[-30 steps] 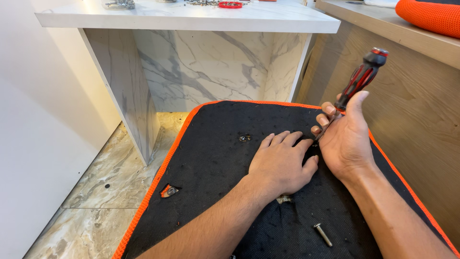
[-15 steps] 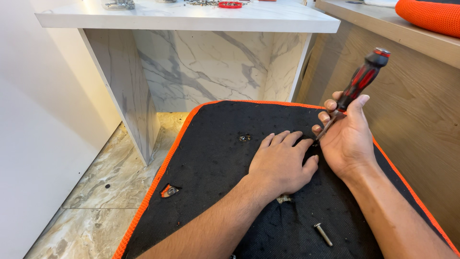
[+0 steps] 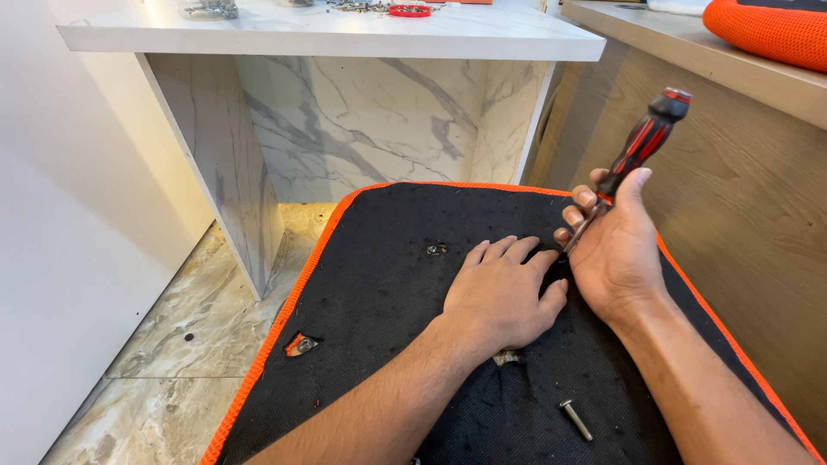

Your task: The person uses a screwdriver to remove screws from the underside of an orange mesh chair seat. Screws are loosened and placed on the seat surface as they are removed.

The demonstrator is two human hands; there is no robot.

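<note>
Far to the left of both hands, a marble floor (image 3: 172, 344) is showing beside a white wall, and a marble-faced bench (image 3: 345, 34) is standing beyond it, well away from the hands. A black panel with an orange edge (image 3: 379, 258) is lying across the lower middle, carrying both hands. Well to the left of the left hand, a small torn hole (image 3: 301, 344) near the panel's orange border is showing a bit of metal. Just ahead and left of the left hand's fingertips, a small screw head (image 3: 436, 250) is sitting in the panel.

The left hand (image 3: 500, 293) is lying flat, palm down, fingers spread slightly and pressing on the black cloth, gripping nothing. Just beside it, touching at the thumb side, the right hand (image 3: 616, 254) is closing around a screwdriver (image 3: 642, 142) with a black and red handle, tilted so the handle is rising up and right above the knuckles while its shaft is running down toward the panel between the two hands; the tip is hidden.

Below the right wrist, a loose bolt (image 3: 575, 419) is lying on the cloth. To the right of the right hand, a wooden wall (image 3: 749, 215) is rising.
</note>
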